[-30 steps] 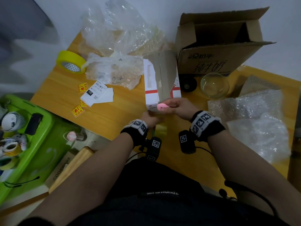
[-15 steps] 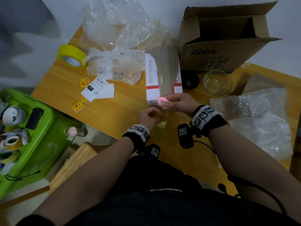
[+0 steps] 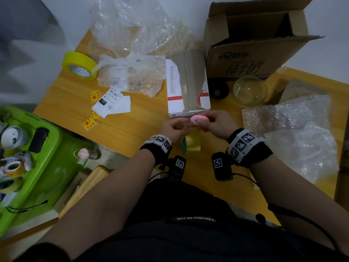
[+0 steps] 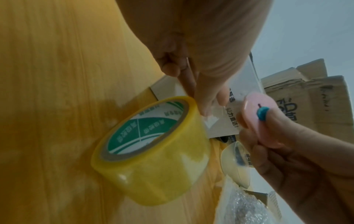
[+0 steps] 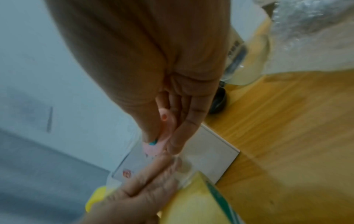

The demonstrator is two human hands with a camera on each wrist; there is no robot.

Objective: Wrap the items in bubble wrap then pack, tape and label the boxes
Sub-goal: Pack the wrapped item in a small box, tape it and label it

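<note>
Nearest in, the clear tape roll is hanging just above the desk, the left hand pinching its pulled-out strip, fingers curled. The right hand is gripping a pink cutter beside it. Just beyond, the white box is sitting taped.

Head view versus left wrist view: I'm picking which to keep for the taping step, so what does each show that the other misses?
Only the head view shows the yellow tape roll at the far left, the labels, the green bin and the open top of the carton.

Only the left wrist view shows the green-and-white core label of the near tape roll and the cutter's blue slider.

Both show the left hand, the right hand gripping the pink cutter, the white box and the glass bowl.
</note>
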